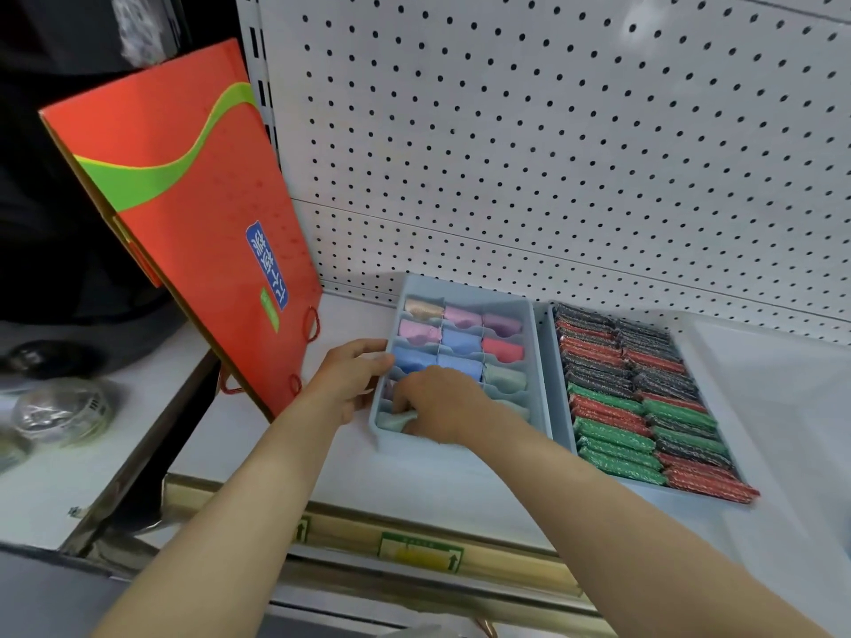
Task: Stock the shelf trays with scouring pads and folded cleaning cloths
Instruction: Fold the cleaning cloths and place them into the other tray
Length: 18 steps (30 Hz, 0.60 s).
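A single head-worn camera looks forward and steeply down, close over the white shelf (460, 476), its pegboard back (552, 154) on the far side, both forearms reaching in from the near edge.

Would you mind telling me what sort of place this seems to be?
Probably a shop aisle: a white pegboard back panel, a shelf with a price-label strip along its front, and trays of scouring pads.
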Each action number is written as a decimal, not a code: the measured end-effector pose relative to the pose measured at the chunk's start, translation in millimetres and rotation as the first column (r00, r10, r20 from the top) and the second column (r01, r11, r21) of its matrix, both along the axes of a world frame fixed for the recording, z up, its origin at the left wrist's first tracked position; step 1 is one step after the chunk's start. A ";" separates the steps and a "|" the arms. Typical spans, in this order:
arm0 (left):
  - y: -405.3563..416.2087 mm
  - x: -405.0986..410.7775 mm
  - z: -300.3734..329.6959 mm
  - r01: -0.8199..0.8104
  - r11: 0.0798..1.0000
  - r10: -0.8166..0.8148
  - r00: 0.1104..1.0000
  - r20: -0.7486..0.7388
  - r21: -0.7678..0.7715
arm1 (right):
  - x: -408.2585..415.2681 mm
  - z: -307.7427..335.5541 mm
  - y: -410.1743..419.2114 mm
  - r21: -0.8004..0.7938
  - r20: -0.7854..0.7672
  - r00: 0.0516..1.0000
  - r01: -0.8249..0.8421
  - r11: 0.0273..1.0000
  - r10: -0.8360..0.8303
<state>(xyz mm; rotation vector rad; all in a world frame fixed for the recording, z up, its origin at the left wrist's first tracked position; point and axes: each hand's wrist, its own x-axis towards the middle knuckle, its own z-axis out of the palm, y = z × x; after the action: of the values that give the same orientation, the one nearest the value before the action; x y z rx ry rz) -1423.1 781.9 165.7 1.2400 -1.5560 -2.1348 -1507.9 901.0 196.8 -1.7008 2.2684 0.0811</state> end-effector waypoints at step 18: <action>5.5 -5.4 5.4 0.013 0.995 -0.008 0.999 0.049 -0.102 | -2.8 -11.1 -1.7 0.063 0.003 0.998 -0.061 0.996 0.061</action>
<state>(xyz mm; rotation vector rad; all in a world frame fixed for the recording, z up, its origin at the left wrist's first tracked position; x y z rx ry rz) -1428.5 787.4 171.1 1.2609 -1.6723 -2.0177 -1510.7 899.3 185.7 -1.7372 2.1888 0.1633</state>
